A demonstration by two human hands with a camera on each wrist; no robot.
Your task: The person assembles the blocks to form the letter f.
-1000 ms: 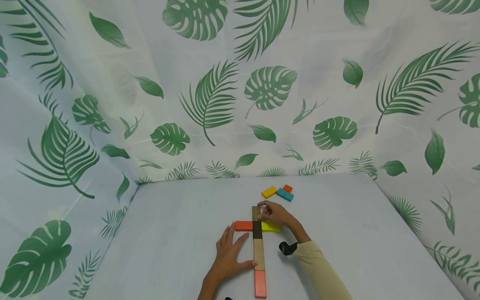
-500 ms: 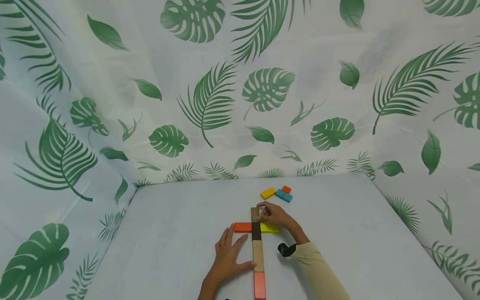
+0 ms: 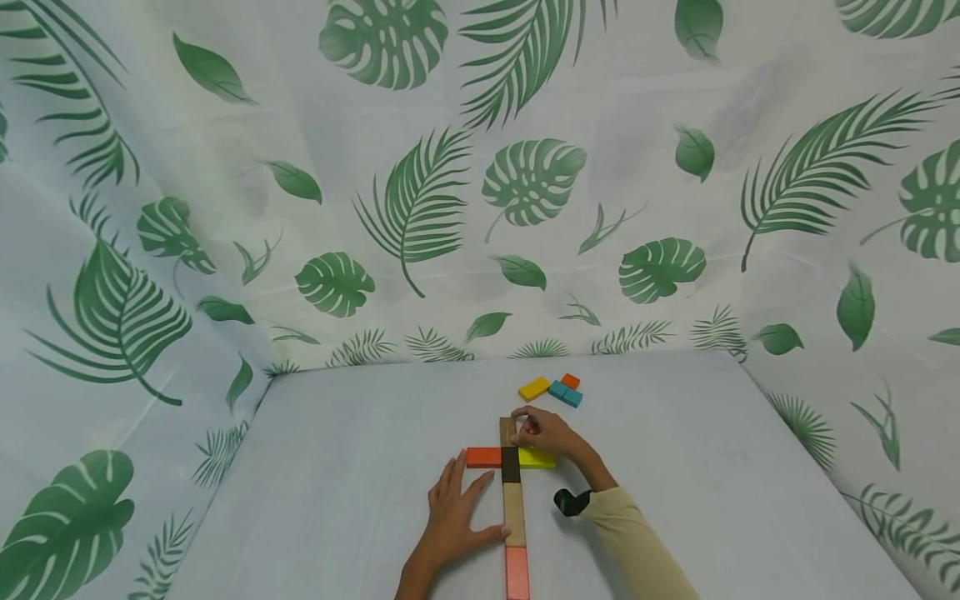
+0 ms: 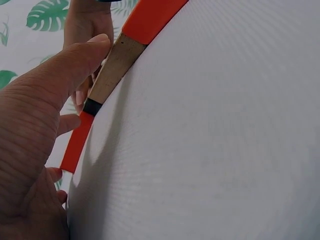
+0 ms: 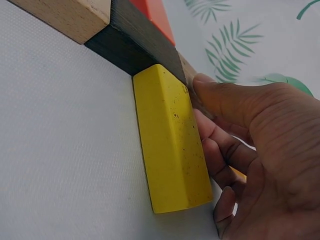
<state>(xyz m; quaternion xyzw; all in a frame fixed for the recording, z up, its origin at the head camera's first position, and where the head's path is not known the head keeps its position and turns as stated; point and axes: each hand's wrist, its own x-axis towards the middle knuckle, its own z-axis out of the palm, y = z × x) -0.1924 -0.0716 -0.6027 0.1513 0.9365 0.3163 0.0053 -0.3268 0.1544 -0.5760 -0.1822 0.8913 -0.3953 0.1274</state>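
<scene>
Touching the brown block [image 3: 507, 432] beyond the wide-spread left hand [image 3: 454, 514], the right hand [image 3: 551, 434] is curled, grip unclear.

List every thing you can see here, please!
Column blocks: 4, pink, tan, black, brown, near to far
Crossbar blocks: 2, red left, yellow right, beside the column
Far blocks: 4, yellow, orange, two blue, beyond the column
Tabletop: 1, whitish, underneath
Leafy cloth: count unclear, white and green, behind and beside
Wrist gadget: 1, black, right wrist
Sleeve: 1, beige, right arm
Left hand: 1, thumb at tan block
Right hand: 1, at brown block
</scene>
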